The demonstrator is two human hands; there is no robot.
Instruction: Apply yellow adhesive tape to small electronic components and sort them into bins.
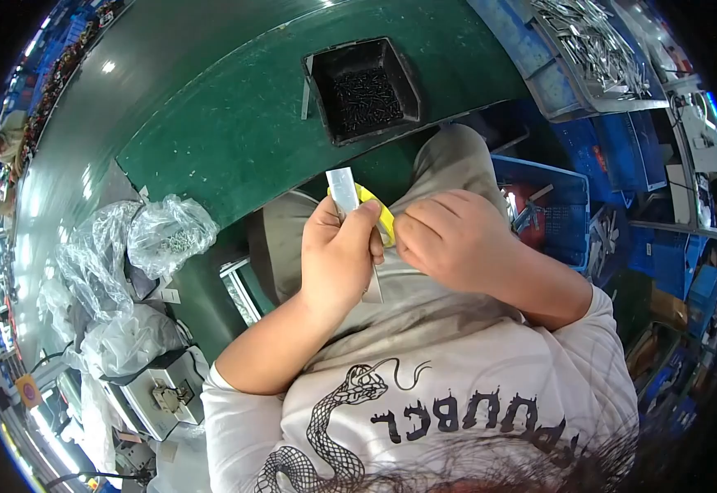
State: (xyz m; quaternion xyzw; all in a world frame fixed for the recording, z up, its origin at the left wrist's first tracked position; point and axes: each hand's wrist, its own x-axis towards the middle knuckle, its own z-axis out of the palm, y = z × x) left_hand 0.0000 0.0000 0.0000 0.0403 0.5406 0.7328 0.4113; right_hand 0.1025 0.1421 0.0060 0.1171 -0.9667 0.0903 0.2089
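My left hand (338,259) is closed around a flat silver metal strip (343,191), thumb on top, its upper end sticking out above the fingers. A curved yellow band (385,220) lies beside the metal, partly behind my left thumb; its exact kind cannot be made out. My right hand (453,238) is closed, with bent fingertips right against the yellow band's right edge. Whatever those fingertips pinch is hidden. Both hands are above my lap. A thin greyish edge (376,287) shows below my left hand.
Ahead on the green table (235,123) stands a black bin (412,94) of small dark parts. Clear plastic bags (170,238) lie at left, near a metal device (170,394). At right are a blue crate (568,209) and a grey bin (572,90) heaped with metal pieces.
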